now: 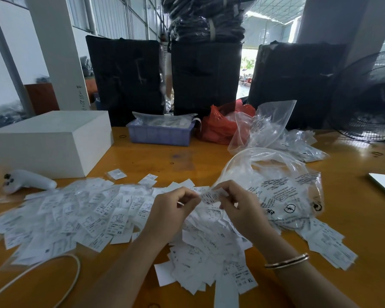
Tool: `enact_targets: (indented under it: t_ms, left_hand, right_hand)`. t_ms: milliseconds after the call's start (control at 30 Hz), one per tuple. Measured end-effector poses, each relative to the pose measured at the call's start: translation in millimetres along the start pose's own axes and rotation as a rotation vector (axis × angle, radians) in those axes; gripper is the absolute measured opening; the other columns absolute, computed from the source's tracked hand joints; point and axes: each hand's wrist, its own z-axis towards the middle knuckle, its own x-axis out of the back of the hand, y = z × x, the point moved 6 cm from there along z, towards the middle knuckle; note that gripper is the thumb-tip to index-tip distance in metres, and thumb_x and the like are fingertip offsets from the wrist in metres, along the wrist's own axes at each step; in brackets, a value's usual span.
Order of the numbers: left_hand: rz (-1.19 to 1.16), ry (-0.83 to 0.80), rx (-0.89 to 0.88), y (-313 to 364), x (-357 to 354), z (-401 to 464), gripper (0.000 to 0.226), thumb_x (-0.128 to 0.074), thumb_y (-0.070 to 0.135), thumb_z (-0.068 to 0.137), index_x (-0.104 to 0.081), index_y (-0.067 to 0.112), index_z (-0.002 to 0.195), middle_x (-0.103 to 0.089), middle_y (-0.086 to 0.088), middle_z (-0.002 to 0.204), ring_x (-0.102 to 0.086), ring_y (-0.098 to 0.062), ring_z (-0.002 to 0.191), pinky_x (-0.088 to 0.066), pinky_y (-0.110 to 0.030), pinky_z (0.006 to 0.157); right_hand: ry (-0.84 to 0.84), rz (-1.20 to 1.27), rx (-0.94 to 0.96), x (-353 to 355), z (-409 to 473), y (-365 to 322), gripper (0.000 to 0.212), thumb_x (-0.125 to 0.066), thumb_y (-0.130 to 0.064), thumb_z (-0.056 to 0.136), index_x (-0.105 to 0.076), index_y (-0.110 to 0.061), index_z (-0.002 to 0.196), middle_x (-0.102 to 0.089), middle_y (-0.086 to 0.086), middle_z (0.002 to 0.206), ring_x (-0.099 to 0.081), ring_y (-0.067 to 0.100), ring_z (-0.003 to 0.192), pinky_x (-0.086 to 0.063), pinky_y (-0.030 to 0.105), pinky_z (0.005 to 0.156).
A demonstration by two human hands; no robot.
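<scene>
Left hand (176,206) and right hand (240,205) each pinched one label (212,195), held just above the pile (87,214) spreading toward 9 o'clock. Risk noted: the bag (287,196) at 2 o'clock crowded the right hand. A snag there could drop the label back among the rest.

XL label (127,200), XS label (119,232), 2nd XL label (250,280); bag (285,196) txt unreadable.
</scene>
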Motion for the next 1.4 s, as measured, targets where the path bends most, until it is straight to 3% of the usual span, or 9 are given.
enact_targets:
  t_ms: [133,300,467,633,767,1000,1100,1267,1400]
  left_hand:
    - [-0.021,-0.03,0.006,-1,-2,0,0.005,-0.067,0.028,0.085,-0.068,0.032,0.088,-0.068,0.021,0.08,-0.062,0.007,0.078,-0.046,-0.006,0.064]
    - [-0.012,-0.059,-0.008,-4,-5,0,0.012,-0.066,0.027,0.088,-0.074,0.022,0.094,-0.067,0.025,0.08,-0.063,0.007,0.079,-0.045,-0.006,0.066]
    - [-0.092,-0.072,0.034,-3,-6,-1,0.015,-0.057,0.049,0.082,-0.067,0.038,0.084,-0.069,0.021,0.074,-0.065,0.003,0.074,-0.047,-0.009,0.066]
    - [-0.195,-0.015,0.08,-1,-3,1,0.012,-0.057,0.046,0.079,-0.067,0.04,0.081,-0.07,0.022,0.075,-0.065,0.003,0.072,-0.046,-0.007,0.063]
    - [-0.174,-0.007,0.085,-3,-5,1,0.015,-0.062,0.028,0.088,-0.067,0.041,0.082,-0.07,0.023,0.08,-0.065,0.004,0.077,-0.047,-0.007,0.066]
    - [-0.152,0.071,0.139,-7,2,1,0.012,-0.062,0.031,0.088,-0.068,0.038,0.08,-0.069,0.023,0.076,-0.063,0.006,0.07,-0.046,-0.007,0.058]
    - [-0.132,0.138,0.159,-9,9,1,0.011,-0.06,0.034,0.089,-0.068,0.038,0.081,-0.07,0.016,0.072,-0.053,0.004,0.047,-0.038,-0.007,0.044]
    - [0.047,0.304,0.239,-24,36,5,0.006,-0.061,0.031,0.091,-0.066,0.032,0.087,-0.063,0.013,0.065,-0.055,0.0,0.053,-0.041,-0.01,0.045]
    - [0.338,0.327,0.277,-36,54,4,0.005,-0.061,0.025,0.092,-0.065,0.027,0.095,-0.068,0.006,0.086,-0.058,-0.006,0.067,-0.051,-0.023,0.056]
  right_hand:
    - [-0.021,-0.093,0.032,-1,1,-1,0.018,-0.056,-0.002,0.09,-0.064,-0.016,0.099,-0.055,-0.022,0.072,-0.056,0.007,0.06,-0.045,0.015,0.053]
    - [-0.038,-0.119,0.107,-4,-1,-6,0.017,-0.057,-0.007,0.091,-0.065,-0.017,0.102,-0.066,-0.005,0.084,-0.06,0.016,0.065,-0.052,0.033,0.06]
    - [-0.055,-0.125,0.106,-13,-2,-6,0.031,-0.056,-0.019,0.094,-0.053,-0.028,0.123,-0.061,-0.017,0.079,-0.056,0.002,0.064,-0.045,0.015,0.057]
    - [0.143,0.04,-0.038,-1,-3,1,0.023,-0.064,-0.023,0.088,-0.051,-0.041,0.095,-0.064,-0.021,0.074,-0.062,-0.005,0.072,-0.047,0.01,0.061]
    - [0.037,0.098,-0.073,-17,-5,0,0.021,-0.067,-0.016,0.086,-0.063,-0.037,0.085,-0.068,-0.018,0.079,-0.063,-0.005,0.078,-0.047,0.012,0.067]
    - [-0.207,0.173,-0.057,-42,-8,-7,0.02,-0.057,-0.021,0.091,-0.071,-0.028,0.104,-0.06,-0.023,0.108,-0.055,-0.007,0.102,-0.043,0.01,0.086]
    - [-0.124,0.025,-0.002,-25,0,-6,0.021,-0.05,-0.03,0.092,-0.063,-0.037,0.108,-0.053,-0.025,0.115,-0.05,-0.001,0.112,-0.039,0.021,0.097]
    - [0.46,-0.253,-0.041,52,12,25,0.023,-0.051,-0.007,0.091,-0.067,-0.013,0.106,-0.063,-0.002,0.113,-0.055,0.019,0.109,-0.043,0.036,0.095]
    - [0.191,-0.558,-0.454,57,7,86,0.036,-0.042,-0.015,0.095,-0.051,-0.02,0.13,-0.056,0.006,0.131,-0.044,0.026,0.126,-0.022,0.041,0.111]
